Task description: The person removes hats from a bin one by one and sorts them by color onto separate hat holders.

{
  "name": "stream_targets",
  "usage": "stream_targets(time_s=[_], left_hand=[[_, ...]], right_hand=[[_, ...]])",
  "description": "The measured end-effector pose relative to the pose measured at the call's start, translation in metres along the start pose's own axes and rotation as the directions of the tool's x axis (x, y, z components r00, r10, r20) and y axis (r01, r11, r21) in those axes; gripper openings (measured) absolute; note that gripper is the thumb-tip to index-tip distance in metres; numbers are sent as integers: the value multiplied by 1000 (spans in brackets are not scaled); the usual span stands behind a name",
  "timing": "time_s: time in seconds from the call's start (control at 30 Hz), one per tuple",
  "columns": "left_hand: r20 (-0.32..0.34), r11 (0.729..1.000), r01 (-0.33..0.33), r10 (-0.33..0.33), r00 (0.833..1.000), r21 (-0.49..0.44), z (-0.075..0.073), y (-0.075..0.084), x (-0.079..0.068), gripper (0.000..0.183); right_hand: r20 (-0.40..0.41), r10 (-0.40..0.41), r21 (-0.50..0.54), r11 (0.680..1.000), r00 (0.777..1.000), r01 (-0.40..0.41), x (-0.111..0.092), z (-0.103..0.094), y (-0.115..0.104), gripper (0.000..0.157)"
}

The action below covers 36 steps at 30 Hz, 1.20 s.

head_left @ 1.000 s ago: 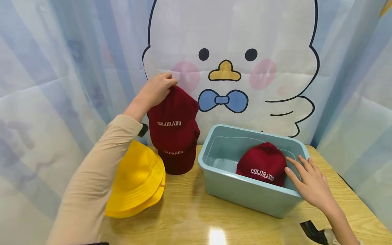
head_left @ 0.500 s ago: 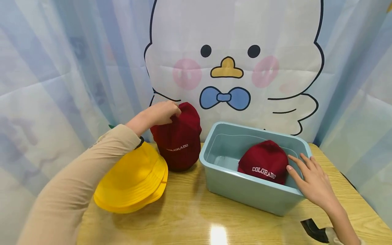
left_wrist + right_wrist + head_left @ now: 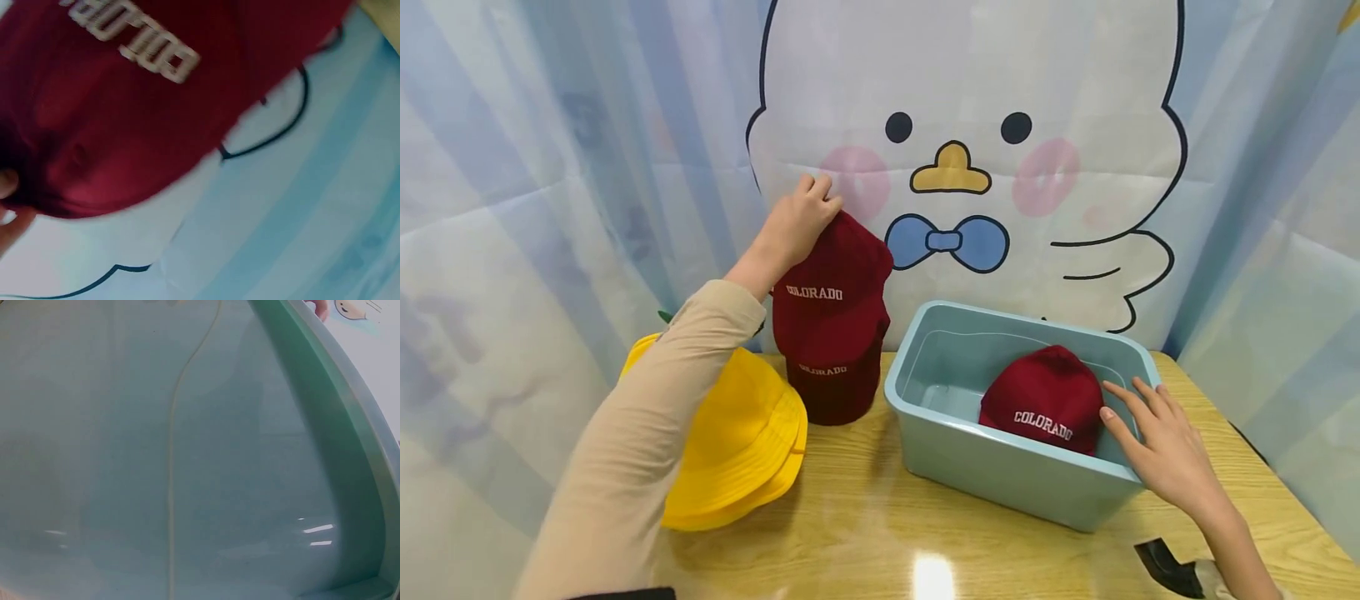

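My left hand [image 3: 800, 218] pinches the crown of a maroon cap [image 3: 820, 321] lettered COLORADO, which hangs brim down. Directly beneath, another maroon cap [image 3: 837, 396] stands on the table, its upper part hidden by the held one. In the left wrist view the lifted cap [image 3: 119, 137] is close up, with fingertips [image 3: 7, 182] at its crown. My right hand [image 3: 1172, 454] rests on the right end of a light blue bin [image 3: 992, 471], fingers extended over the rim. Inside the bin lies a third maroon cap [image 3: 1045, 400], close to those fingers.
Several yellow bucket hats [image 3: 737, 442], stacked, lie at the left, partly behind my left sleeve. A curtain [image 3: 955, 75] printed with a white cartoon bird hangs behind the wooden table [image 3: 865, 525]. The bin's wall [image 3: 125, 456] fills the right wrist view.
Half a second ago my left hand was lower, with the cap down over the one below. It has risen again, lifting the cap. My right hand has stayed at the bin.
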<state>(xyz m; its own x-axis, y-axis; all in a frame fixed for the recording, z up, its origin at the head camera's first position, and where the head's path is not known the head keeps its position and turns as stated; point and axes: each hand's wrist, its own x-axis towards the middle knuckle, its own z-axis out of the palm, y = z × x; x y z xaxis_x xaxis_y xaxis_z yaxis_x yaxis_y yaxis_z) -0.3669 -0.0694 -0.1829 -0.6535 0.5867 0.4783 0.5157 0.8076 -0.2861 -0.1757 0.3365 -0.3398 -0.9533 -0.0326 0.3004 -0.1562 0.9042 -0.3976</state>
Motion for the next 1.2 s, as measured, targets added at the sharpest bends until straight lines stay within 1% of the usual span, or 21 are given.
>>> stream_targets(time_s=[0.03, 0.1, 0.17, 0.2, 0.27, 0.37, 0.4, 0.43, 0.5, 0.57, 0.67, 0.73, 0.8, 0.9, 0.97, 1.0, 1.03, 1.1, 1.13, 1.17, 1.2], left_hand=[[4, 1000, -30, 30, 1000, -7, 2, 0, -3, 18], [43, 996, -85, 87, 995, -40, 7, 2, -10, 21], [114, 987, -124, 135, 984, -103, 10, 6, -16, 23], [160, 981, -134, 156, 975, -140, 11, 9, -18, 24], [250, 967, -170, 215, 944, -190, 14, 15, -23, 24], [354, 950, -201, 278, 893, -239, 19, 22, -29, 35], [381, 949, -207, 287, 879, -239, 21, 24, -31, 39], [394, 948, -212, 293, 871, -235, 23, 24, -32, 41], [406, 959, -183, 259, 876, -217, 23, 24, -33, 42], [391, 971, -143, 209, 896, -192, 21, 22, -31, 36], [352, 987, -68, 116, 929, -145, 13, 16, -22, 23], [300, 993, -23, 58, 952, -120, 7, 12, -16, 25], [229, 995, 22, 2, 973, -100, 3, 7, -10, 28], [89, 996, 60, -54, 995, -73, 0, 2, -4, 25], [18, 997, 54, -53, 998, -60, 1, 1, -3, 22], [4, 998, 39, -39, 999, -58, 3, 1, -4, 21], [14, 998, 18, -17, 1000, -60, 4, 2, -5, 21], [78, 995, -43, 49, 996, -87, 9, 6, -8, 22], [140, 992, -71, 86, 986, -109, 11, 9, -10, 21], [207, 985, -102, 129, 970, -136, 14, 12, -13, 21], [279, 980, -120, 162, 947, -159, 16, 16, -15, 24]], right_hand=[[-2, -1, 4, 1000, 1000, 1, 0, 0, 0, 49], [-9, -4, 10, 1000, 1000, 4, 0, 0, 0, 49], [-14, -5, 15, 1000, 1000, 5, -1, -1, 1, 49], [-17, -5, 16, 1000, 1000, 6, -1, -2, 2, 49], [-21, -7, 17, 1000, 1000, 7, -1, -2, 3, 49], [-30, -5, 18, 1000, 1000, 6, 0, -3, 5, 49], [-33, -7, 18, 1000, 999, 7, 0, -4, 5, 49], [-35, -8, 19, 1000, 999, 9, 0, -4, 5, 49], [-37, -11, 20, 1000, 999, 11, 1, -3, 5, 49], [-37, -17, 23, 1000, 999, 17, 1, -3, 5, 48], [-39, -22, 26, 999, 999, 23, 1, -2, 4, 48], [-42, -23, 30, 999, 999, 25, 1, -1, 4, 48], [-42, -24, 31, 999, 999, 26, 1, 0, 3, 48], [-35, -26, 39, 999, 999, 27, 1, 2, 2, 48], [-30, -26, 43, 999, 999, 27, 1, 3, 2, 48], [-29, -25, 46, 999, 999, 26, 0, 3, 2, 48], [-30, -23, 48, 999, 999, 25, 0, 3, 2, 48], [-35, -21, 49, 999, 999, 23, 0, 3, 2, 47], [-38, -20, 50, 999, 999, 22, 0, 2, 2, 47], [-40, -21, 50, 998, 999, 23, 0, 1, 2, 47], [-41, -20, 48, 999, 999, 22, 0, 0, 2, 47]])
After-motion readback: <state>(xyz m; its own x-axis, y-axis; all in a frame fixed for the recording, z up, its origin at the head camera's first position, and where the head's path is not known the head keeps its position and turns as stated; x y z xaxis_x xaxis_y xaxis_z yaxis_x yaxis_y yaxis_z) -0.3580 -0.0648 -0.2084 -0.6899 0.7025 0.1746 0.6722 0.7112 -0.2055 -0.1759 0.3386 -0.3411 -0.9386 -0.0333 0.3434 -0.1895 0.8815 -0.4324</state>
